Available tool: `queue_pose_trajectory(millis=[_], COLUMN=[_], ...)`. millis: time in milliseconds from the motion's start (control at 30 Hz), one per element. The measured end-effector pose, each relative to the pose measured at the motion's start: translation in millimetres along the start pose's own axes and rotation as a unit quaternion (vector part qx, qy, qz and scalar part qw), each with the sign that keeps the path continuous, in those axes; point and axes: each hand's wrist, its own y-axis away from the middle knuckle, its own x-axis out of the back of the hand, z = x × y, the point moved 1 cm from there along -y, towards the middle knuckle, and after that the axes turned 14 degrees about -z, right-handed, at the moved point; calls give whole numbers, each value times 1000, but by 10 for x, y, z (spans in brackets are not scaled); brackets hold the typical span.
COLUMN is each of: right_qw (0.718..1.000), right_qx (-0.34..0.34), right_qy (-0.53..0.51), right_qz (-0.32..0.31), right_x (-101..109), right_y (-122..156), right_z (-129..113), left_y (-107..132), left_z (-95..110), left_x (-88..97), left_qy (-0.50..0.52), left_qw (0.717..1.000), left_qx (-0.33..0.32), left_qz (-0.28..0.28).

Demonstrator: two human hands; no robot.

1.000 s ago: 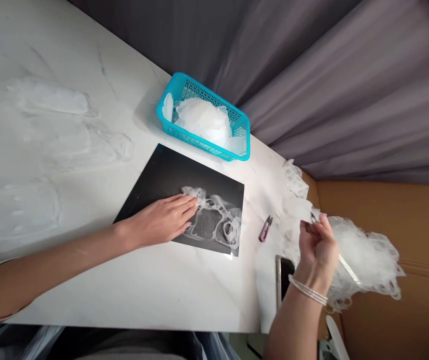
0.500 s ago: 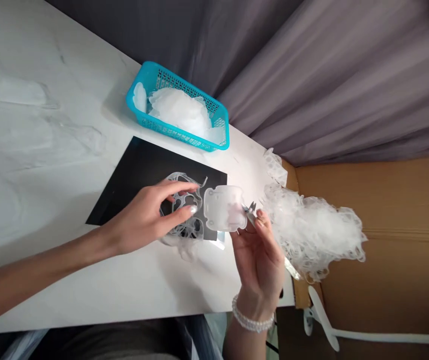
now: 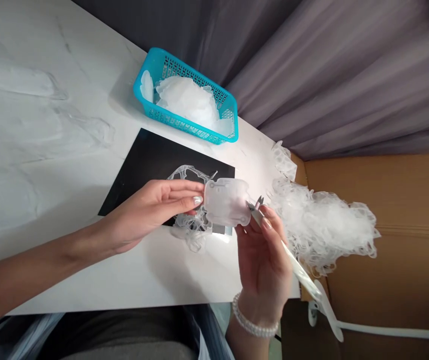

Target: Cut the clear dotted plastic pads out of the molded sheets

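Nearest: dark clothing (image 3: pixel 124 332) along near edge of white table (image 3: pixel 97 280). Beaded bracelet (image 3: pixel 254 322) round right wrist. Lower right: white rod (image 3: pixel 394 332).

Right hand (image 3: pixel 261 245): half-curled, palm up, closed around slim tool (image 3: pixel 300 270). Metal tip aimed up-left, pale shiny handle running past hand toward lower right. Also at lower right edge of translucent plastic piece (image 3: pixel 225 200), partly behind it.

Piece: up between both hands, rounded and notched in outline, in front of mat's right edge from this angle.

Left hand (image 3: pixel 169 202): in from left, fingers nearly straight and together, thumb close to them, tips at piece's left edge. Can't tell if pinching or just touching.

Under left hand: stringy clear scrap (image 3: pixel 193 232), partly on black mat (image 3: pixel 139 165), spilling over near edge. Just past right fingertips: snips (image 3: pixel 260 201), mostly hidden.

Right: heap of lacy white scrap (image 3: pixel 327 220), against brown panel (image 3: pixel 405 190). Left: clear plastic film (image 3: pixel 41 115) on table.

Beyond mat: blue basket (image 3: pixel 174 118), piled with white pieces (image 3: pixel 187 100). Farthest: grey curtain (image 3: pixel 330 65).
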Motion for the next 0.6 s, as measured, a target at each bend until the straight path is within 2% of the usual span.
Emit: queue_pose_trajectory(millis=[67, 133, 200, 233, 300, 367, 433, 467, 533, 600], right_qw=[996, 986, 976, 974, 981, 993, 999, 999, 998, 997], right_qx=[1, -24, -48, -48, -23, 10, 24, 26, 22, 19], right_qy=[89, 161, 151, 124, 73, 46, 34, 31, 29, 30], right_qz=[19, -44, -152, -185, -179, -108, -30, 0, 44, 69], right_x=[-72, -171, -261, -285, -277, -204, -103, -55, 17, 47], right_y=[50, 108, 153, 165, 155, 113, 63, 43, 18, 13], right_z=[-21, -38, -54, -64, -89, -108, -112, -108, -93, -72], left_y=[-12, -25, -36, -39, -39, -29, -12, -2, 17, 30], left_z=[-22, -24, -13, -9, -9, -17, -25, -29, -33, -34], left_x=[-21, -43, -51, -47, -28, -8, 6, 11, 15, 14], left_qy=[-52, -118, -165, -173, -163, -86, 90, 198, 383, 482], left_qw=[998, 990, 980, 977, 977, 984, 982, 966, 910, 862], left_qx=[4, 9, 8, 11, 26, 34, 40, 49, 77, 100], left_qz=[-20, -70, -114, -125, -136, -152, -163, -160, -142, -121])
